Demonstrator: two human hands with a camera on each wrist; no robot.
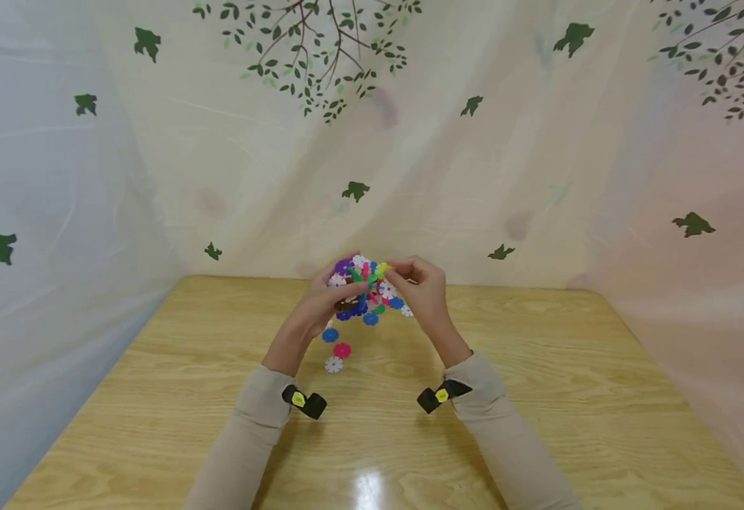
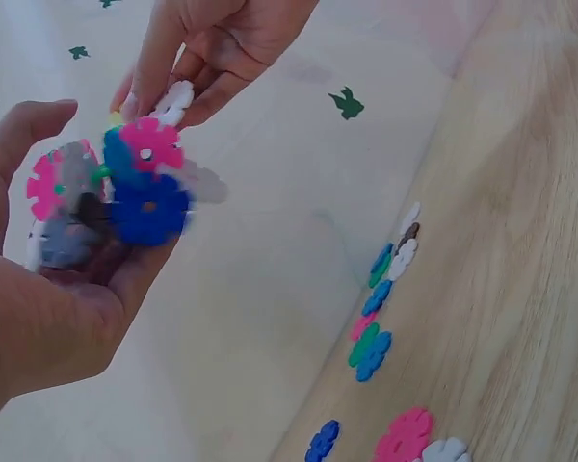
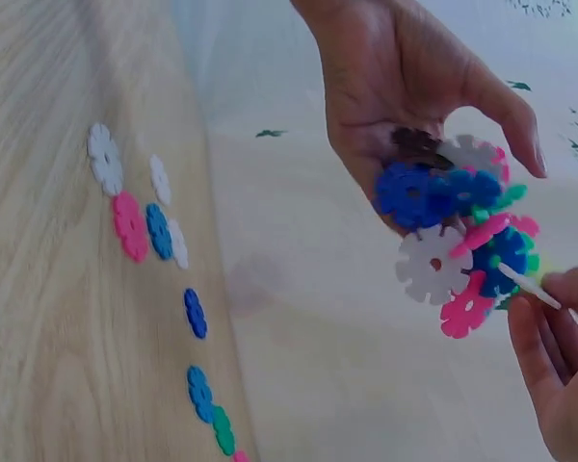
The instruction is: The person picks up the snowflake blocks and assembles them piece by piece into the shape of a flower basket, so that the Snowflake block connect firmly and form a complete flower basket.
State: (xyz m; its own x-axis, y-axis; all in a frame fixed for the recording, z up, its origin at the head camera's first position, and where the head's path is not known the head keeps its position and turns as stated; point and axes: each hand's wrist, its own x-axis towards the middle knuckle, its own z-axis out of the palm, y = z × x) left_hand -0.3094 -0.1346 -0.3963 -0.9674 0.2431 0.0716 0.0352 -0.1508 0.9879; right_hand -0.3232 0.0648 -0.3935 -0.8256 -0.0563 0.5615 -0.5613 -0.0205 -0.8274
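A clump of interlocking plastic snowflake discs (image 1: 361, 309), in blue, pink, white, purple and green, is held up above the far part of the table. My left hand (image 1: 317, 304) grips it from the left, palm beneath the discs and thumb on the near side. In the left wrist view, pink and blue discs (image 2: 152, 210) face the camera. On the clump's right side my right hand (image 1: 426, 294) pinches a white snowflake disc (image 3: 532, 285) between thumb and fingers, its edge right at the clump. A yellow disc (image 1: 382, 269) shows by those fingertips.
Loose snowflake discs lie on the wooden table (image 1: 538, 397) below the hands, among them a pink disc (image 1: 342, 350) and a white disc (image 1: 334, 365). More blue and green discs (image 2: 366, 344) lie along the far edge. A printed cloth (image 1: 270, 191) hangs behind the table.
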